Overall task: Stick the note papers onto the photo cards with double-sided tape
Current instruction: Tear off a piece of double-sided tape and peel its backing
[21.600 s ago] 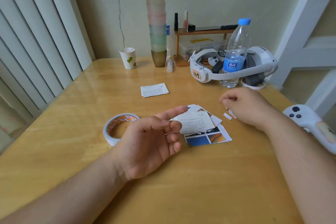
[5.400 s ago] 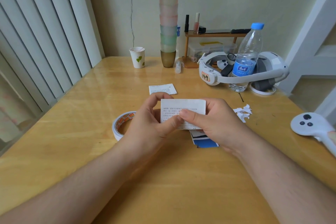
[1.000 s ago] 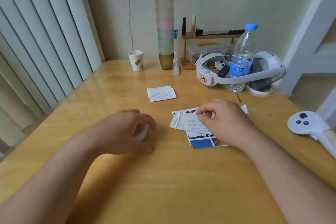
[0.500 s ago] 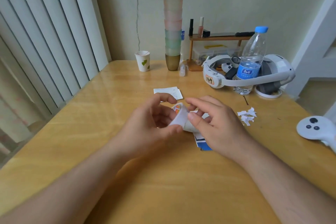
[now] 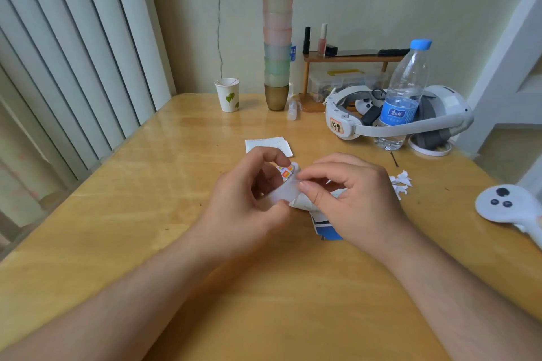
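My left hand point(image 5: 246, 202) grips the white roll of double-sided tape point(image 5: 285, 184), lifted above the wooden table point(image 5: 146, 214). My right hand point(image 5: 352, 199) is at the roll's outer edge, thumb and forefinger pinched on it. Under my right hand lies a stack of photo cards point(image 5: 327, 228) with a note paper on top; only a blue and white corner shows. More note papers point(image 5: 268, 145) lie flat farther back, just beyond my left fingers.
Torn white backing scraps point(image 5: 400, 183) lie right of my right hand. A headset point(image 5: 396, 117) and a water bottle point(image 5: 403, 94) stand at the back right, a white controller point(image 5: 507, 205) at the right edge. A paper cup point(image 5: 228, 94) and stacked cups point(image 5: 277, 38) stand at the back.
One second ago my left hand lay on the tape roll on the table and my right hand pressed the note on the cards. Both hands now hold the lifted roll.
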Demonstrator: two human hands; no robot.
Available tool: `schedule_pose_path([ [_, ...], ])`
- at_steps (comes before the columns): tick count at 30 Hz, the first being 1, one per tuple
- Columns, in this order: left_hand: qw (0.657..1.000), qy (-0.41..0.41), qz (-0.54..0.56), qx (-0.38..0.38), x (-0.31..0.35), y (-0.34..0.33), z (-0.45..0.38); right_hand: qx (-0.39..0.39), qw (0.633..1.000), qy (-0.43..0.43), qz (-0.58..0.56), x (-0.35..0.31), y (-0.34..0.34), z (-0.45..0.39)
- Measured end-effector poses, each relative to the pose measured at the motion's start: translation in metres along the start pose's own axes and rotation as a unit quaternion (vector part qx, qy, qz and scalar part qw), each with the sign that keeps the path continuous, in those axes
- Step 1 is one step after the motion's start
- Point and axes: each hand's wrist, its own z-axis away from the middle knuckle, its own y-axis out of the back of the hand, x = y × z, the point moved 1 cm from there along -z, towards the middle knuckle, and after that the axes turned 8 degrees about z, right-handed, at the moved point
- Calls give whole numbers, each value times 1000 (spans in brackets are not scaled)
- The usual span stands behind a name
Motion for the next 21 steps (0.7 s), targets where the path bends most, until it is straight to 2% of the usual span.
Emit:
schedule_pose_path([
  [4, 1000, 18, 10, 13, 2, 3, 0, -16, 999, -39, -29, -5, -3, 2],
  [8, 1000, 8, -13, 11, 2, 3, 0, -48, 982, -134, -122, -8, -8, 2],
  [14, 999, -4, -47, 12, 1, 3, 1, -51, 993, -80, -69, -13, -7, 1],
  [21, 997, -29, -77, 16, -2, 3, 0, -82, 990, -81, -78, -14, -9, 3],
])
